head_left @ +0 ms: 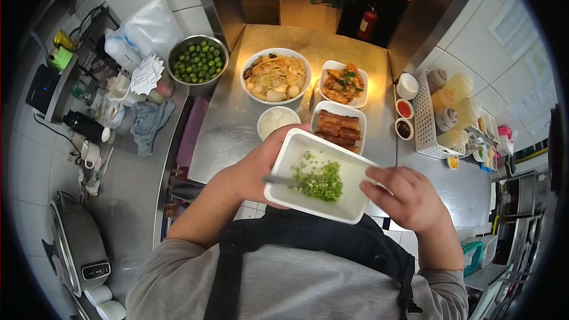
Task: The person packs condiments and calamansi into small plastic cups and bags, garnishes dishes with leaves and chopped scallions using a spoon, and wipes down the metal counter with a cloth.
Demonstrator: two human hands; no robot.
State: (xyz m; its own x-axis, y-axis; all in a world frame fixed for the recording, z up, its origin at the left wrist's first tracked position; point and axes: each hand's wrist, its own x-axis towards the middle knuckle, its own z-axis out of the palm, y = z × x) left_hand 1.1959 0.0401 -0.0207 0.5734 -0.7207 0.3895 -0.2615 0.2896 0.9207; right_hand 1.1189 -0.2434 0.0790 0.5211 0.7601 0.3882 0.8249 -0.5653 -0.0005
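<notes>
My left hand (261, 163) is closed around the left end of a white rectangular container (284, 201), which it holds tilted above the counter's near edge. Chopped green onion (323, 182) lies heaped in the container, with loose bits along its far wall. The grey handle of a utensil (278, 181) rests over the container's left side; its other end is buried in the green onion. Over the right end of the container is my right hand (406, 195), its fingers curled and drawn together. Whatever is between its fingertips, if anything, is too small to make out.
On the steel counter (225, 136) stand a noodle bowl (275, 77), a white rice bowl (277, 120), a dish of sauced pieces with greens (342, 85) and a dish of browned meat (338, 127). A bowl of green citrus (198, 62) sits left; a bottle basket (427, 118) stands right.
</notes>
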